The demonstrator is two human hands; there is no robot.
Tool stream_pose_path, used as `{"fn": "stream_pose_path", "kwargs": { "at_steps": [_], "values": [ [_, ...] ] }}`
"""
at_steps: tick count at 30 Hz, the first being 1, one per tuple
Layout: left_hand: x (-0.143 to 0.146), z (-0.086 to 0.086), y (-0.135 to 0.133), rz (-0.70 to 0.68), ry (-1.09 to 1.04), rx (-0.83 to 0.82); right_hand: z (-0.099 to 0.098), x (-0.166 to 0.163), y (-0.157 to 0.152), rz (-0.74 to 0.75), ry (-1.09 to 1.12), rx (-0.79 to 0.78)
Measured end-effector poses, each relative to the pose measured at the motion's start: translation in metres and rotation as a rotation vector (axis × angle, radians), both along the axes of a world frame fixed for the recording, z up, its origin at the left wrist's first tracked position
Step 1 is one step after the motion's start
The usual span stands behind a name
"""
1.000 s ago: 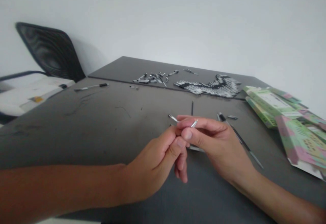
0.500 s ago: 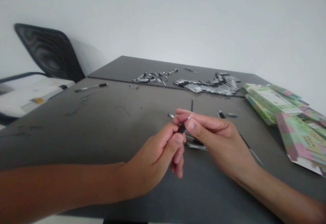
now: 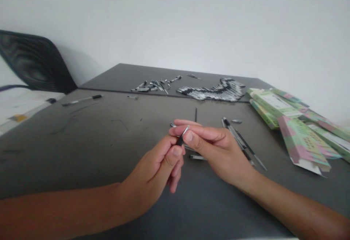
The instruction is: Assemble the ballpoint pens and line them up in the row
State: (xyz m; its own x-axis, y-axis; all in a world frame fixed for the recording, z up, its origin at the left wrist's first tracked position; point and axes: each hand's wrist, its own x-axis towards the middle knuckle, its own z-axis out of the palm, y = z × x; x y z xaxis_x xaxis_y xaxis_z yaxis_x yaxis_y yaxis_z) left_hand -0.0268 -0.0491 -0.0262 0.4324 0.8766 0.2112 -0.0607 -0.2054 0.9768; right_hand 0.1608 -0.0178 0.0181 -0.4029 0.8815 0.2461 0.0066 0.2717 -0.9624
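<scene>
So here's where we're at: both our hands are up over the grey table [image 3: 82, 134], meeting on one tiny pen piece [image 3: 182, 137], a black section with a silver tip on top. Our left hand [image 3: 161, 163] is pinched on the black lower end between thumb and forefinger, with the other fingers curled in underneath. Our right hand [image 3: 216, 149] has the silver tip end squeezed between thumb and forefinger, the rest of the fingers stretched out flat behind it. The piece sits tilted, held just above the tabletop, near the middle of the table's front half.

Right under our hands there's a short silver part [image 3: 197, 157] lying on the table, and just beside the right hand a couple of long dark pens [image 3: 240, 140] lie at an angle. A thin refill [image 3: 195, 114] lies a bit further back.

Further away, a big pile of pens [image 3: 213, 90] sits near the far edge, with a scatter of loose parts [image 3: 153, 85] to its left. A single pen [image 3: 81, 100] is off on the left side. Green and pink boxes [image 3: 298, 138] are stacked loosely on the right. A black chair [image 3: 32, 63] stands behind the table's left corner.
</scene>
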Motion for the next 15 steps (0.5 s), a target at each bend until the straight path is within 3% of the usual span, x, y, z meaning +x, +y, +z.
{"fn": "stream_pose_path", "kwargs": {
  "at_steps": [5,11,15],
  "values": [
    [0.0002,0.0017,0.0003,0.021,0.04,0.015,0.0002,-0.0009,0.0013,-0.057,0.036,-0.041],
    [0.0002,0.0024,-0.0015,0.036,0.043,0.014,-0.0058,-0.0032,-0.0008,0.075,0.119,-0.138],
    [0.0009,0.0013,-0.0006,0.017,0.021,-0.004,-0.0073,-0.002,-0.0006,0.033,0.095,-0.121]
  ]
}}
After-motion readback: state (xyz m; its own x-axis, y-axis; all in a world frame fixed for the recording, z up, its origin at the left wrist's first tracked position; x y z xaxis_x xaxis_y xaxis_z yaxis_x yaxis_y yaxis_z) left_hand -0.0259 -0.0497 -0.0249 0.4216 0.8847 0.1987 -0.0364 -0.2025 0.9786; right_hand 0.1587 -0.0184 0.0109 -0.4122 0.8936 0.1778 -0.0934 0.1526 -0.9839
